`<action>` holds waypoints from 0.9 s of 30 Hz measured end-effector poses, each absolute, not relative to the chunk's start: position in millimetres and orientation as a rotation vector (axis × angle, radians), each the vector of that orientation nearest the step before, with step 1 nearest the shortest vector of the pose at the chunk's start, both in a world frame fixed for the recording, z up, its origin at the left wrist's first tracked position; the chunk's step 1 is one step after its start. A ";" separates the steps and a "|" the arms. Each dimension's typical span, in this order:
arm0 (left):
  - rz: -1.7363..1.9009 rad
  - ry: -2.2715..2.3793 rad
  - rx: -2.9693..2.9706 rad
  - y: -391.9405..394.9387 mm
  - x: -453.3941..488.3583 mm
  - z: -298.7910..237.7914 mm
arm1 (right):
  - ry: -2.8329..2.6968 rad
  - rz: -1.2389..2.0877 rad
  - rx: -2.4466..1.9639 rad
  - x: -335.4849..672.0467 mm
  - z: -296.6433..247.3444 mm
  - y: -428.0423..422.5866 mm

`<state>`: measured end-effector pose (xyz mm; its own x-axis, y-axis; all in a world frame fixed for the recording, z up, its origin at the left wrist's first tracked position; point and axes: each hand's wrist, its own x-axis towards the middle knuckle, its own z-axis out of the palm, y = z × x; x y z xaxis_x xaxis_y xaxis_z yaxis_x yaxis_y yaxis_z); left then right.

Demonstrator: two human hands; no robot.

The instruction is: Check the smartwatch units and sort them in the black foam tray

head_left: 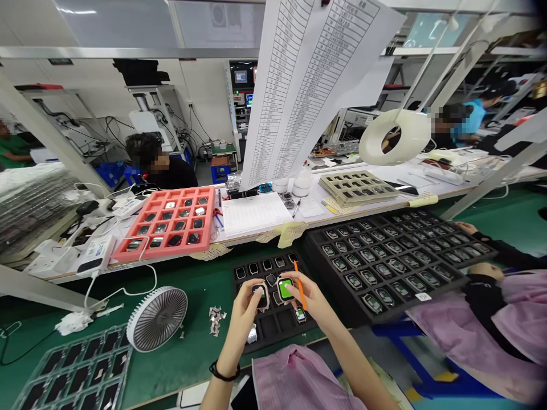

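My left hand [250,304] curls closed around a dark-screened smartwatch [258,295], and my right hand [307,296] pinches a green-screened smartwatch [285,289], with an orange stylus [300,293] gripped along its fingers. That makes two watches held, both above a black tray [267,329], with a third watch [300,314] lying just under my right hand. One black bracelet [224,373] circles my left wrist. Beside the tray sit one desk fan [157,319] and one pile of metal scraps [216,320]; a larger black tray [421,299] to the right holds dozens of watches, too many to count exactly.
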<state>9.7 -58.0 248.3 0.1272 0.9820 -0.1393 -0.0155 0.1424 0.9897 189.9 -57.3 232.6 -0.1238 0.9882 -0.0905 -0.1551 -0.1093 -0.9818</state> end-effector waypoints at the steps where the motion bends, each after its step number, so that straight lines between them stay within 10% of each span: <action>1: 1.026 1.161 1.142 -57.8 9.5 248.1 | -1.111 1.439 -1.105 189.6 232.9 -56.7; 27: 1.023 1.211 1.635 -60.8 -0.1 236.1 | -1.134 1.395 -1.110 170.8 225.5 -52.6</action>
<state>-0.1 -60.8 236.1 0.2006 0.9713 0.1276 0.2877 -0.1829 0.9401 170.8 -52.6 225.5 -0.0978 0.9930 -0.0659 -0.1384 -0.0791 -0.9872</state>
